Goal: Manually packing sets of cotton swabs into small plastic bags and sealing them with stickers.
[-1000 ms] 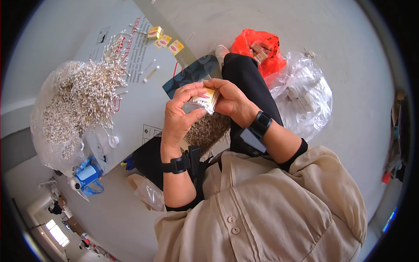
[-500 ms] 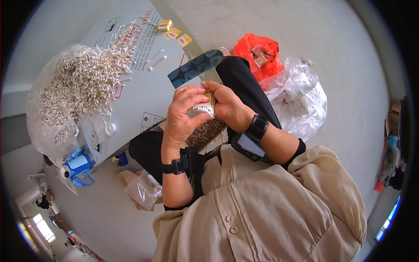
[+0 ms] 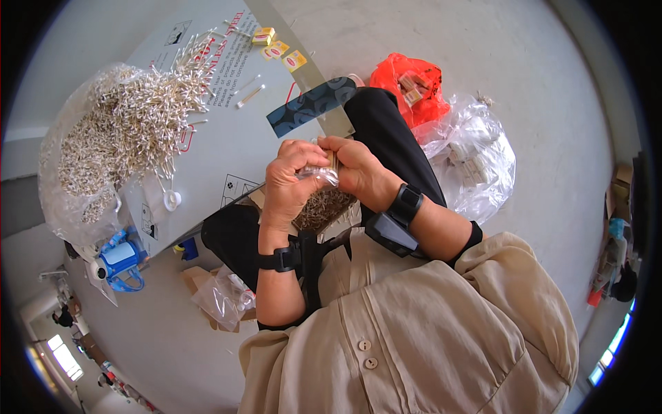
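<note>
Both hands are closed around a small clear pack of cotton swabs (image 3: pixel 329 174) above my lap. My left hand (image 3: pixel 284 183) grips it from the left, thumb along its near end and fingers over the top. From the right, my right hand (image 3: pixel 363 172) wraps the other side, with its fingertips at the far end. Most of the pack is hidden by the fingers. Just below the hands, a box of cotton swabs (image 3: pixel 324 208) rests between my legs, partly covered by them.
A big clear bag of loose cotton swabs (image 3: pixel 124 138) spills over the grey table (image 3: pixel 214 138). Small yellow boxes (image 3: pixel 294 61) lie near its far edge. A blue bottle (image 3: pixel 118 259) is at left. On the floor at right are a red bag (image 3: pixel 420 103) and a clear bag of packs (image 3: pixel 476 162).
Both hands still hold the pack. The white swab tips that showed above my left thumb are now mostly covered by crumpled clear film and fingers.
</note>
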Motion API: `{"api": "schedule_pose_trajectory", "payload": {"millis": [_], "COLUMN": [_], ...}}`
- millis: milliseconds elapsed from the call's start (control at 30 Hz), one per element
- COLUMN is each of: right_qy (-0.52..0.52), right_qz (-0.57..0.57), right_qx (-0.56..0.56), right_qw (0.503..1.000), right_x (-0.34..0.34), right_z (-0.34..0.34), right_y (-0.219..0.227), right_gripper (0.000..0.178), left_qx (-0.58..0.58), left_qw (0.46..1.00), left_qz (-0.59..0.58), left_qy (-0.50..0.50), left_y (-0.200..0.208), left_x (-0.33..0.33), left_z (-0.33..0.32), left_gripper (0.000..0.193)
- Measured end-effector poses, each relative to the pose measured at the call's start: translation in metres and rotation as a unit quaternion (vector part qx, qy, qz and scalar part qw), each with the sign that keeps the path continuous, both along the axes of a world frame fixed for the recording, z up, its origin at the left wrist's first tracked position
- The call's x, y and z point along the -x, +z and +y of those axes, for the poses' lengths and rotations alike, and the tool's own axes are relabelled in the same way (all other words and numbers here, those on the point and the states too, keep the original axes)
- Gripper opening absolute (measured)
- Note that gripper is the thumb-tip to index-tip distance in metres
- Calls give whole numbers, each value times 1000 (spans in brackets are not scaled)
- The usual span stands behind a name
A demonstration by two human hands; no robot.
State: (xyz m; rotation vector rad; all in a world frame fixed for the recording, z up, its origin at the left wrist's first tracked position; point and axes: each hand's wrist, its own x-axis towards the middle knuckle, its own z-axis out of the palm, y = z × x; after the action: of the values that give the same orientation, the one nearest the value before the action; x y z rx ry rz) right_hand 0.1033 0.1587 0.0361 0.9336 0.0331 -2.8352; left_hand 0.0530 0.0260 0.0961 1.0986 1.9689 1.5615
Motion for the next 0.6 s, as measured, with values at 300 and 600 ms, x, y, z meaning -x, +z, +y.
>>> {"api": "schedule_pose_trajectory", "payload": {"millis": [300,600], "right_qy": [-10,8], "right_qz": [-31,-31], "right_qx": [-25,-65], "right_qw": [999,997], "right_x": [2,1], "right_z": [-7,-8], "right_y": [5,2], "right_gripper": [21,26], "left_qx": [-22,10], "left_qw": [997,999], "left_qz": [-71,-39], "left_qy": [4,2], "left_y": [-4,-3], "left_x": [6,3], "left_z": [-8,-5], "left_gripper": [21,27]}}
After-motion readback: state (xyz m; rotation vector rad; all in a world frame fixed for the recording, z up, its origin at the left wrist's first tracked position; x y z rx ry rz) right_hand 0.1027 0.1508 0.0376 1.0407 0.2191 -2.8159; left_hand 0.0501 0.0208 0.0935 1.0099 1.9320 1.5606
